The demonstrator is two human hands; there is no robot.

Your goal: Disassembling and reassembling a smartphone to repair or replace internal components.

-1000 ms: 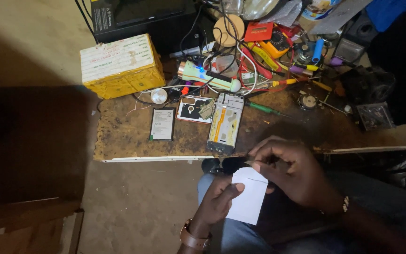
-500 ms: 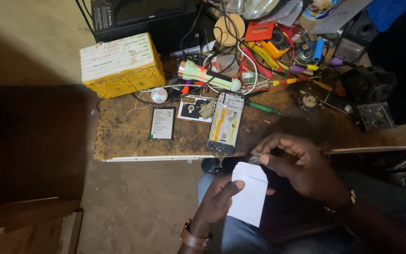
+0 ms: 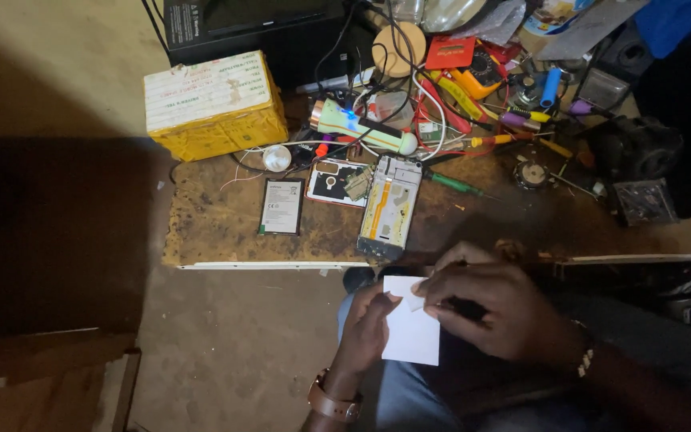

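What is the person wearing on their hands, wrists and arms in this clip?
Both hands are bare, no gloves. The left hand has a brown strap, seemingly a watch band, round its wrist. The right hand has a pale beaded or linked bracelet at its wrist. No sleeve shows on either forearm.

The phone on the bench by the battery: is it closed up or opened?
Opened. The phone lies flat with its back off and inner parts showing; the battery lies apart beside the removed back cover.
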